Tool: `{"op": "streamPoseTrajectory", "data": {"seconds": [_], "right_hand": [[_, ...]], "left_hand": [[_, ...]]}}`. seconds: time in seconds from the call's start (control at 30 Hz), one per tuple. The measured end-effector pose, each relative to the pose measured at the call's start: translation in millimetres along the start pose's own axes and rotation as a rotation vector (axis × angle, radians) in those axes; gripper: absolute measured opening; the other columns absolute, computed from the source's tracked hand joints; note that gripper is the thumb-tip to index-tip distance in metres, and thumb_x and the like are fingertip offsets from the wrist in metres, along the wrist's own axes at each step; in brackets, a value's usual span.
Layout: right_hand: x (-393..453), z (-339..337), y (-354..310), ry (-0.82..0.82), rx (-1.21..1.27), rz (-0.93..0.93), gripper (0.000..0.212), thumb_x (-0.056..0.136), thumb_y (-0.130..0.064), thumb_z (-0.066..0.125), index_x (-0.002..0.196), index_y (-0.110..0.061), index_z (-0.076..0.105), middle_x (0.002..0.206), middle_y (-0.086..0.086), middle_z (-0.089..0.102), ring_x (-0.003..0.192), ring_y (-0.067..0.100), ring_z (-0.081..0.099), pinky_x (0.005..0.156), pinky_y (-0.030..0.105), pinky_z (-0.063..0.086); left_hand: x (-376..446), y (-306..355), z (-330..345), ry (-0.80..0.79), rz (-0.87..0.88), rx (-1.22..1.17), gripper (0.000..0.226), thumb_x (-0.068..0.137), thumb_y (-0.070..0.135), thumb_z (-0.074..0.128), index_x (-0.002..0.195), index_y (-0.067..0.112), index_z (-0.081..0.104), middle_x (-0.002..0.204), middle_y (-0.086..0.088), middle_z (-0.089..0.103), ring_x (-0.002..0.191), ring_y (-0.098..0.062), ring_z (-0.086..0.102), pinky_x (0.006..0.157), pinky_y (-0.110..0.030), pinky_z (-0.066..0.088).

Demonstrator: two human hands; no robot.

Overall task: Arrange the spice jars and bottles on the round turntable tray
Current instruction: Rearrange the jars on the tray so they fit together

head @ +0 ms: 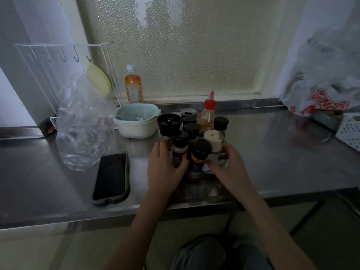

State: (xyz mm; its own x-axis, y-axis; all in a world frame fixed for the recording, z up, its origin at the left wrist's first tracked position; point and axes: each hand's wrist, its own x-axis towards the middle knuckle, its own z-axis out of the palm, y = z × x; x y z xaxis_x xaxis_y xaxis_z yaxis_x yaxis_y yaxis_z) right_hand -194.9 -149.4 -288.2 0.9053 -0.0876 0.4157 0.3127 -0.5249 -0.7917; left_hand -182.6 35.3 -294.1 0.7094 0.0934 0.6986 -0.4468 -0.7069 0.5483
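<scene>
Left hand (165, 162) curled around a dark-capped spice jar (179, 149), right hand (228, 162) cupping the cluster's right edge beside a white-lidded jar (213, 140), red-tipped squeeze bottle (208, 112) at the far side, all mid-counter (272, 152), labels unreadable, phone (111, 178) left.

Home kitchen: steel counter (272, 152), spice jars (190, 129).

Both forearms are bare from the bottom of the view up to the wrists, with no sleeve, watch or bracelet showing. The left hand (164, 162) and right hand (230, 164) carry no rings or gloves. Below them, the lap (214, 252) is clothed in blue-grey denim-like fabric.
</scene>
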Motion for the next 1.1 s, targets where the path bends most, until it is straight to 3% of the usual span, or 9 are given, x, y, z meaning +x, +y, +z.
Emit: {"op": "streamPoseTrajectory", "data": {"seconds": [0.17,0.3,0.4,0.53,0.73,0.8,0.9,1.03,1.1], "right_hand": [[-4.7,4.7,-8.3,-0.066,-0.108,-0.044,0.056,0.073,-0.052,0.065,0.120,-0.025,0.050,0.112,0.000,0.055,0.104,0.017,0.053,0.085,0.039,0.050],[-6.4,-3.1,-15.4,0.130,-0.030,-0.113,0.042,0.078,-0.050,0.060,0.115,-0.033,0.051,0.107,-0.018,0.051,0.097,0.003,0.051,0.082,0.021,0.046],[6.1,-20.0,-11.6,0.352,0.059,-0.027,0.037,0.080,-0.050,0.056,0.112,-0.033,0.048,0.104,-0.014,0.050,0.092,0.009,0.051,0.075,0.025,0.048],[30.9,-18.8,3.3,0.164,-0.106,0.067,0.060,0.079,-0.034,0.069,0.130,-0.017,0.041,0.123,0.007,0.052,0.108,0.020,0.051,0.085,0.035,0.046],[39.3,-3.3,3.8,0.159,-0.115,0.043,0.041,0.080,-0.028,0.071,0.111,-0.010,0.052,0.107,0.011,0.065,0.098,0.029,0.060,0.080,0.049,0.051],[34.3,-7.4,-6.9,0.262,-0.049,-0.017,0.032,0.081,-0.028,0.070,0.106,-0.018,0.053,0.103,0.002,0.065,0.093,0.020,0.061,0.078,0.041,0.052],[23.2,-20.9,-37.1,0.393,0.104,-0.108,0.030,0.079,-0.035,0.070,0.104,-0.031,0.054,0.095,-0.013,0.064,0.084,0.001,0.061,0.070,0.014,0.050],[9.5,-27.2,-79.8,0.221,0.141,-0.235,0.027,0.077,-0.037,0.070,0.102,-0.037,0.058,0.083,-0.029,0.064,0.079,-0.011,0.061,0.066,0.004,0.045],[5.2,-21.2,-90.1,0.101,0.106,-0.262,0.029,0.078,-0.040,0.068,0.105,-0.036,0.059,0.086,-0.026,0.064,0.081,-0.011,0.060,0.070,0.005,0.045]], "left_hand": [[-1.1,-2.3,-1.0,-0.048,-0.051,-0.244,0.043,0.084,0.039,0.042,0.114,0.009,0.049,0.104,-0.002,0.050,0.093,-0.012,0.048,0.080,-0.031,0.043],[-2.3,-3.6,-3.1,-0.017,-0.097,-0.406,0.052,0.089,0.041,0.041,0.132,0.012,0.039,0.128,-0.008,0.048,0.118,-0.021,0.047,0.098,-0.034,0.041],[-1.1,0.3,-4.3,-0.028,-0.128,-0.483,0.073,0.085,0.053,0.050,0.139,0.009,0.031,0.134,-0.013,0.044,0.123,-0.024,0.046,0.100,-0.044,0.042],[-1.4,3.2,-2.6,-0.005,-0.083,-0.341,0.088,0.076,0.056,0.060,0.143,0.012,0.023,0.138,-0.005,0.034,0.131,-0.019,0.035,0.106,-0.036,0.035],[-0.7,9.4,-2.0,0.132,0.057,-0.117,0.086,0.074,0.045,0.066,0.139,0.004,0.028,0.135,-0.016,0.034,0.127,-0.010,0.027,0.106,-0.018,0.025],[-1.3,13.5,-3.3,0.178,0.151,-0.047,0.083,0.073,0.042,0.066,0.138,0.004,0.030,0.135,-0.013,0.033,0.127,-0.013,0.027,0.106,-0.027,0.028],[-4.4,23.3,-2.0,0.217,0.360,0.037,0.075,0.074,0.041,0.065,0.133,0.005,0.035,0.133,-0.012,0.038,0.126,-0.024,0.036,0.107,-0.035,0.030],[-7.3,54.1,8.5,0.149,0.316,-0.004,0.070,0.076,0.047,0.062,0.129,0.004,0.043,0.125,-0.016,0.057,0.124,-0.024,0.041,0.104,-0.047,0.035],[-2.6,66.7,11.3,0.129,0.208,-0.052,0.067,0.074,0.044,0.061,0.124,0.000,0.049,0.121,-0.016,0.059,0.121,-0.024,0.042,0.101,-0.051,0.036]]}}
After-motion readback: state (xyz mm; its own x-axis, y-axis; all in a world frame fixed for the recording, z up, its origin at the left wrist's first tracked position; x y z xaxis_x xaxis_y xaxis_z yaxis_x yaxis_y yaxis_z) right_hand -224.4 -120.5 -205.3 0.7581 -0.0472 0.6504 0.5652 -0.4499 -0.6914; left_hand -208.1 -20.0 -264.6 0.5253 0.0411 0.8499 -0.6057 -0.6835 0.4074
